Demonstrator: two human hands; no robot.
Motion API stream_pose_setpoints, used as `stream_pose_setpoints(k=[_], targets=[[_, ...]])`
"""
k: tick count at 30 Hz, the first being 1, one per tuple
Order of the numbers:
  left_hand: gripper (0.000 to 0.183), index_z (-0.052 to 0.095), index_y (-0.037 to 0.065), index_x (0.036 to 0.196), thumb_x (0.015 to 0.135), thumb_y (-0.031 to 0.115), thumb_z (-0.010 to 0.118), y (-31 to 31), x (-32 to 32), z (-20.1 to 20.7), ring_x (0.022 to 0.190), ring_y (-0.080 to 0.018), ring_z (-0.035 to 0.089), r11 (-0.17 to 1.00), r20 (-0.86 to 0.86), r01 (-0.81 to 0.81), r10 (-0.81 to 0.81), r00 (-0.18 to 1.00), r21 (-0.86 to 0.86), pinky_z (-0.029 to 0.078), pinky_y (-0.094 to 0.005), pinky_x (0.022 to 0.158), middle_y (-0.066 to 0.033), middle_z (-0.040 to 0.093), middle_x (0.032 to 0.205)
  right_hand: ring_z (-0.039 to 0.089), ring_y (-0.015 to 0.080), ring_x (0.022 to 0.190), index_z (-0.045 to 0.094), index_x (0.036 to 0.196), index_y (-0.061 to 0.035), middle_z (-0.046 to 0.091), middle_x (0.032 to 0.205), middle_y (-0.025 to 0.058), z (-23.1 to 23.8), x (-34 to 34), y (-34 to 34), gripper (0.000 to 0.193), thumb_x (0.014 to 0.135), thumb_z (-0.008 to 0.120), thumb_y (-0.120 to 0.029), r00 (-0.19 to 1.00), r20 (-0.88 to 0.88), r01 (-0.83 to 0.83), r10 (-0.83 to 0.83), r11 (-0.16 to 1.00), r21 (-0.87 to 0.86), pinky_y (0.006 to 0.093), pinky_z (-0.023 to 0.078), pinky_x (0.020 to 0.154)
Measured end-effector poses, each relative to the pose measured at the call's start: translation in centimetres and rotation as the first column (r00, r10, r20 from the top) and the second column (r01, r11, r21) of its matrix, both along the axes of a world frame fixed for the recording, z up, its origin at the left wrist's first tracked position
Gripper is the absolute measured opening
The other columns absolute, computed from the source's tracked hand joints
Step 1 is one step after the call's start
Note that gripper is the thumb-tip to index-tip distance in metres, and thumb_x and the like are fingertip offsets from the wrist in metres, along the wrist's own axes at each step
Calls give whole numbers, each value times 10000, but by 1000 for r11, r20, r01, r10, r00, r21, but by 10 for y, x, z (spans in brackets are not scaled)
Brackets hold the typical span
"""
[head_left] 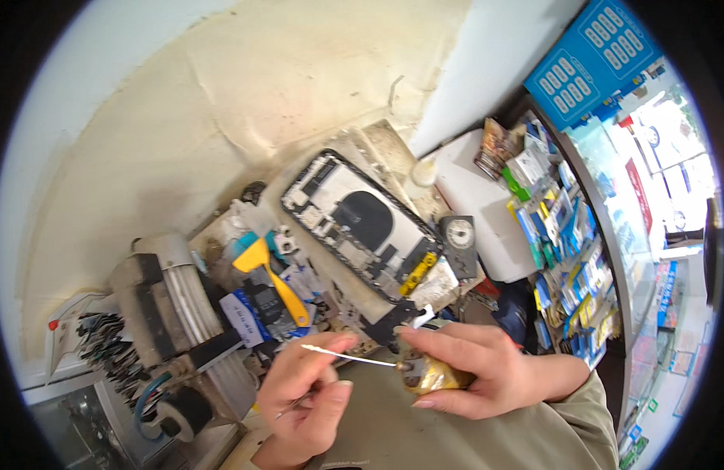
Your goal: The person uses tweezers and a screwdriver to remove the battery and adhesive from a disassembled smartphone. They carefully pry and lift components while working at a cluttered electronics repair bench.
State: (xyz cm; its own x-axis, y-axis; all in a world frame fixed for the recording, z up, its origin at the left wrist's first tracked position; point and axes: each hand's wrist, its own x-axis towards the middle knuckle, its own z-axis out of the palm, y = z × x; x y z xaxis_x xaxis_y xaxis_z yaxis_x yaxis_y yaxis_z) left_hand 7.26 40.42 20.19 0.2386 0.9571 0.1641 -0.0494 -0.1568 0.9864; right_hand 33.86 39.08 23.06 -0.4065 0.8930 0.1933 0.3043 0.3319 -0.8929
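My right hand (479,368) is closed around a small rounded object (432,376), yellowish-brown and shiny, perhaps wrapped in tape. From its left end a thin white strand (366,360) runs across to my left hand (311,392). The strand passes by the left index finger; whether it is pinched there I cannot tell. Curled left fingers hold a slim metal tool (295,405), mostly hidden. Beyond both hands lies an opened phone (362,223), its inner parts exposed, with a yellow strip-like piece (418,272) at its near right corner.
Left of the phone are a yellow scraper (274,282) and cluttered small parts. A grey machine (174,290) stands further left. A dark box with a round dial (459,243) sits right of the phone, near a small white bottle (424,172). Many small packages (569,258) fill the right side.
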Motion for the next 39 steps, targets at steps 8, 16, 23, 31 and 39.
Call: stream_pose_setpoints(k=[8, 16, 23, 31, 39], targets=[[281, 659, -20, 1345, 1110, 97, 560, -4, 17, -6, 580, -73, 465, 954, 500, -92, 229, 835, -284, 387, -234, 575, -240, 748, 1081, 652, 262, 751, 539, 1530, -2, 648, 962, 120, -24, -54, -5, 744, 908, 866, -245, 998, -42, 51, -51, 999, 10, 373, 568, 671], [228, 616, 5, 1112, 1144, 203, 509, 19, 28, 1, 585, -81, 402, 894, 503, -241, 417, 757, -377, 343, -242, 583, -54, 585, 774, 694, 288, 900, 525, 1546, -9, 648, 1057, 137, -32, -72, 2, 736, 914, 835, -221, 993, 66, 87, -103, 974, 209, 368, 598, 761], [303, 619, -27, 1224, 1159, 231, 473, 33, 28, -1, 599, -86, 435, 937, 545, -255, 347, 764, -239, 387, -252, 605, -54, 590, 762, 664, 298, 829, 480, 1570, 18, 629, 1016, 142, -31, -77, 1, 768, 924, 824, -219, 992, 88, 71, -90, 977, 200, 390, 590, 731], [330, 642, -30, 1359, 1129, 192, 562, 15, 32, -10, 663, -71, 506, 913, 456, -245, 378, 805, -326, 398, -213, 614, -147, 732, 1027, 657, 307, 804, 424, 1570, 97, 631, 1006, 169, -26, -66, 6, 828, 910, 839, -182, 997, 15, 80, -82, 991, 106, 377, 581, 677], [214, 634, 24, 1172, 1117, 221, 572, 27, 30, 8, 657, -63, 433, 861, 502, -169, 428, 752, -480, 331, -212, 574, -35, 590, 885, 676, 301, 871, 464, 1567, 52, 644, 1078, 168, -34, -74, -2, 777, 936, 815, -236, 984, 131, 98, -120, 982, 158, 373, 593, 707]])
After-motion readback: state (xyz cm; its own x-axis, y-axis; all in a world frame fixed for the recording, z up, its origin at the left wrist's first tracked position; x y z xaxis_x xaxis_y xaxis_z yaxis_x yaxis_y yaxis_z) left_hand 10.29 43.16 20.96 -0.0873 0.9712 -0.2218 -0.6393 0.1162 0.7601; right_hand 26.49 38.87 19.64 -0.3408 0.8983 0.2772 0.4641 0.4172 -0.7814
